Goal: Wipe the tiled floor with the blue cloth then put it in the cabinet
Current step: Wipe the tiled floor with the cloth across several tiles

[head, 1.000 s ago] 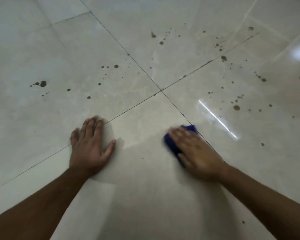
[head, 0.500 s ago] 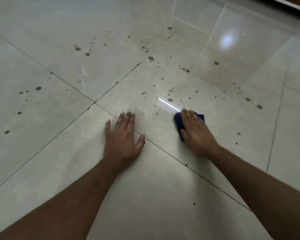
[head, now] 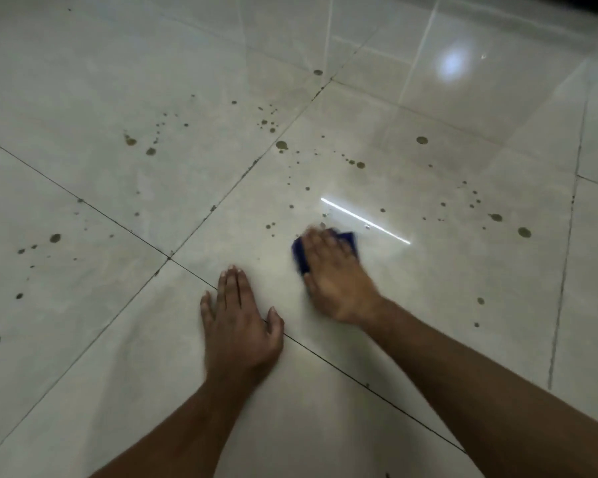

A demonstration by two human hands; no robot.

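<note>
Pressing our right hand (head: 335, 270) flat on the small dark-blue cloth (head: 299, 255), we scrub the glossy pale tiled floor (head: 118, 98); our left hand (head: 239, 319), fingers straight and holding nothing, braces us.

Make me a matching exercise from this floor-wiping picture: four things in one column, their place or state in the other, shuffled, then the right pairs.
Column one:
1. left hand
2. right hand
3. blue cloth
4. brown spots

Column two:
A. scattered over the tiles beyond both hands
B. flat on the floor, fingers straight, holding nothing
C. pressed to the tile, mostly hidden under a hand
D. on top of the cloth, blurred in the picture

Pairs: 1-B, 2-D, 3-C, 4-A
</note>
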